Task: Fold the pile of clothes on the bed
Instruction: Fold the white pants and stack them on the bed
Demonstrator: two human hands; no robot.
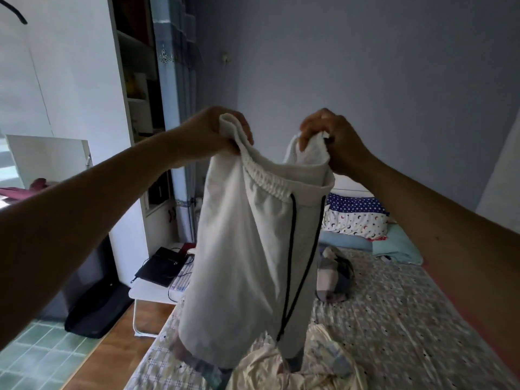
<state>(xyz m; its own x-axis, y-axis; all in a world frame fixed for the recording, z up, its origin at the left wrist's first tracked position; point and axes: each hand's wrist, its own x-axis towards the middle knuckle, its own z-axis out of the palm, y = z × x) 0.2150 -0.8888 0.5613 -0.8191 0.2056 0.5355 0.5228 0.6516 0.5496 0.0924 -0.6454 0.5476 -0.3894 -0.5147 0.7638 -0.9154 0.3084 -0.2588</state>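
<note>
Two bare forearms reached in from the lower corners, the left forearm [84, 215] closest to the lens. The left hand [209, 130] gripped one side of the elastic waistband of a pair of white shorts [247, 249], fingers curled round the bunched cloth; the right hand [329, 136] pinched the other side likewise. The shorts hung in the air between the hands, above the bed [394, 319], with two black drawcords [291, 263] dangling down the front. Under their hem a crumpled cream garment [281, 367] lay on the patterned sheet, and a checked garment [333, 274] sat farther up the bed, near a star-printed pillow [354, 218].
</note>
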